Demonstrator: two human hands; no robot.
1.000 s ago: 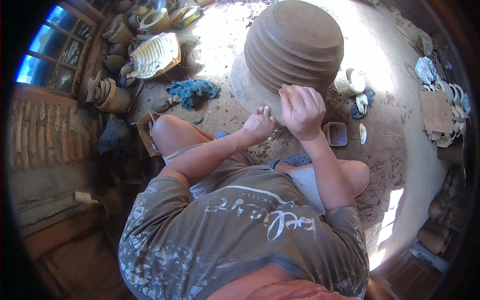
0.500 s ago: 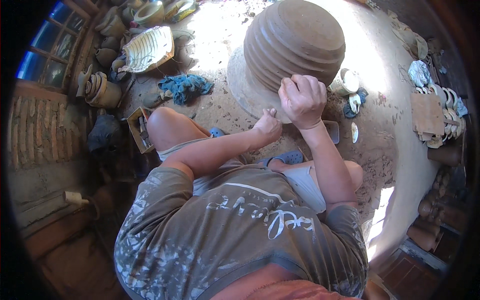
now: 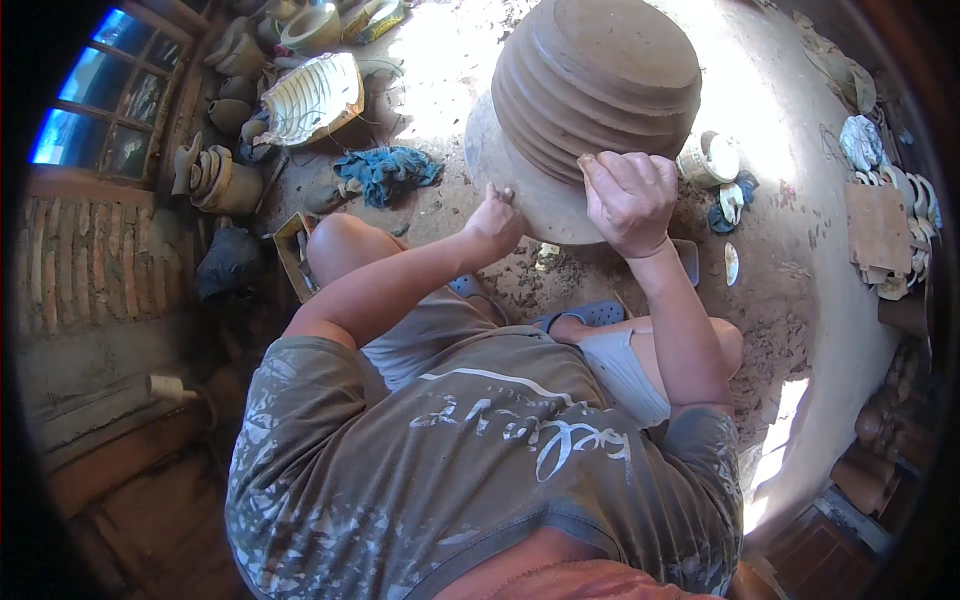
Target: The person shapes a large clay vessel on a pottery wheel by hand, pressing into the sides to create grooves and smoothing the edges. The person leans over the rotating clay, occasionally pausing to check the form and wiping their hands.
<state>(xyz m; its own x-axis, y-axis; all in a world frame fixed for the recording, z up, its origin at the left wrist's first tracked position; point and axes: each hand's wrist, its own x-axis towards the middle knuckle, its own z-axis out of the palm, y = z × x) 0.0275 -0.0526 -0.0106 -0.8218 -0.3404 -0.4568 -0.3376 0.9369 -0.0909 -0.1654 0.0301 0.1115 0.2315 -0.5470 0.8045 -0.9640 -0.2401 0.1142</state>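
Observation:
A large ribbed clay pot (image 3: 610,95), narrowing in steps toward its flat top, stands on a round grey turning wheel (image 3: 545,205). My right hand (image 3: 632,203) is closed against the near right side of the pot's lower ribs. A small tan tip shows at its fingers, but what it belongs to is hidden in the fist. At the wheel's near left edge, my left hand (image 3: 494,226) has its fingers curled on the rim, thumb up. Part of its grip is hidden from view.
A blue rag (image 3: 388,174) and a white ribbed mold (image 3: 315,97) lie to the left. Right of the pot are a pale bucket (image 3: 708,158) and a dark cloth (image 3: 732,203). A shallow clear tub (image 3: 686,260) sits by the wheel. Cardboard (image 3: 876,230) leans at far right.
My left hand has moved left and slightly away along the wheel's rim. The right hand stays closed beside the pot's lower ribs. The whole view has shifted slightly.

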